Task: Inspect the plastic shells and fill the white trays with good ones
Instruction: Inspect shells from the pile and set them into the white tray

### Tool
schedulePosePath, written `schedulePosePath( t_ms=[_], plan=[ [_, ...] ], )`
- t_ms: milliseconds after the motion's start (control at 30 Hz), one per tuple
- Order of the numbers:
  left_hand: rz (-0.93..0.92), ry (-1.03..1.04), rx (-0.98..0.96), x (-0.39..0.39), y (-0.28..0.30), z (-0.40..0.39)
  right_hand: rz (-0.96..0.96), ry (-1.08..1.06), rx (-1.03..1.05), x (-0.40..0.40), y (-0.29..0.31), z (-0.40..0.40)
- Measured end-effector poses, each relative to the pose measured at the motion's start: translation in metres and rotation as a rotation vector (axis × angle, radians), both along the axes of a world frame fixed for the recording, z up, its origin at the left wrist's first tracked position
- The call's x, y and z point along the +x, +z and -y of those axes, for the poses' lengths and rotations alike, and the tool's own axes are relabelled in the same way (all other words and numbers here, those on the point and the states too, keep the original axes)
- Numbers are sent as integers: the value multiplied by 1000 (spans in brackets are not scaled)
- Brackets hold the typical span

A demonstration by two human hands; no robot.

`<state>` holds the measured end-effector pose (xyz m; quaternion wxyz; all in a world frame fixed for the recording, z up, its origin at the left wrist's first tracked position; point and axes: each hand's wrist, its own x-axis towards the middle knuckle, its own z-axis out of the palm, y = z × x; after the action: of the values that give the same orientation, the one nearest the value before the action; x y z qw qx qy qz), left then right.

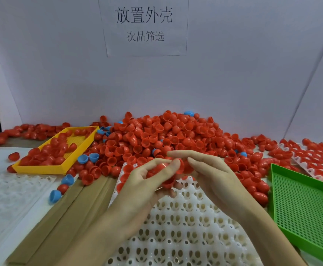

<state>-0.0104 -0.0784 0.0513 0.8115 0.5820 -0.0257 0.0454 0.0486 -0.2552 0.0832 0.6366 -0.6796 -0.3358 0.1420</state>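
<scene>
My left hand (147,181) curls around a small cluster of red shells (160,174), thumb and fingers clamped on them just above the far edge of the white tray (185,223) in front of me. My right hand (208,175) meets it from the other side, forefinger stretched over the top and thumb pressed to 1 red shell (185,166), so both hands sit together over the tray's top rows, where a few pockets hold shells. The big heap of red shells (156,135) lies just beyond my fingertips. A yellow tray (41,168) with shells in it stands to the left, a green tray (299,200) to the right, and a filled white tray (320,162) sits at far right.
</scene>
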Motion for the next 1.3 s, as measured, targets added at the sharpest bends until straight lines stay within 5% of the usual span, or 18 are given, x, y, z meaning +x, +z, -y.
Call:
schedulePosePath(
  t_ms=[267, 467, 633, 833, 1300],
  plan=[
    [-117, 64, -90, 6, -2, -8, 320, -48, -194, 2, 2, 5],
    [-80, 83, 103, 2, -2, -12, 573, -149, -348, 2, -10, 0],
    [-6, 210, 346, 1, 11, -35, 551, -232, -266, 3, -17, -6],
    [-4, 458, 192, 9, 10, -71, 255, -172, -314, 14, -26, -14],
    [-29, 361, 205, 10, 6, -78, 631, -86, -965, 25, -19, -89]
  ],
)
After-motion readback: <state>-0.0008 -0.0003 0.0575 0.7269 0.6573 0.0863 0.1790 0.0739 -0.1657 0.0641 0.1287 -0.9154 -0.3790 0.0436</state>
